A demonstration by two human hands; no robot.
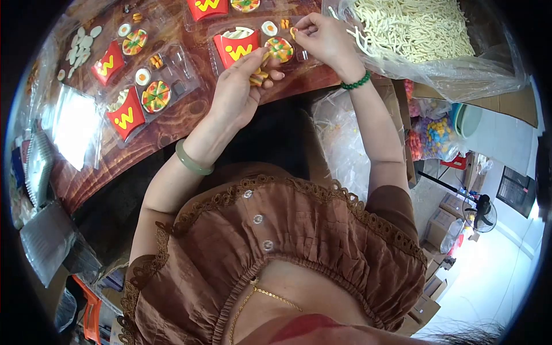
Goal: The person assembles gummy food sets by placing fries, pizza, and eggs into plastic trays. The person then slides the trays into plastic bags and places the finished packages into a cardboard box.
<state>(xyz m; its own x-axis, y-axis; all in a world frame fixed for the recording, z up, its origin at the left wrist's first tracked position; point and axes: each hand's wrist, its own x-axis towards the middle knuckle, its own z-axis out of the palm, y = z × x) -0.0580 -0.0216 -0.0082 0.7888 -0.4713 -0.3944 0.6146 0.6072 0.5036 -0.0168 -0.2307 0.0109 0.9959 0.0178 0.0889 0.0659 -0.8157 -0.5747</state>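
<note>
My left hand (237, 86) is closed around several small yellow-orange toy food pieces (259, 76), partly hidden by its fingers. My right hand (326, 40) pinches one small orange-yellow piece (293, 33) above the right side of a clear plastic tray (302, 56). In that tray lie a red toy fries box with a yellow W-like mark (234, 47), a toy pizza (280, 50), a toy fried egg (269, 28) and a small orange toy piece (285, 23). The left fingers overlap the pizza's near-left edge in view.
Similar filled trays hold another fries box (125, 118) and pizza (156, 96) on the left. White oval pieces (80, 49) lie at the far left. A plastic-lined carton of cream-coloured toy fries (411, 29) stands at the right. Clear plastic bags (345, 132) hang below the table edge.
</note>
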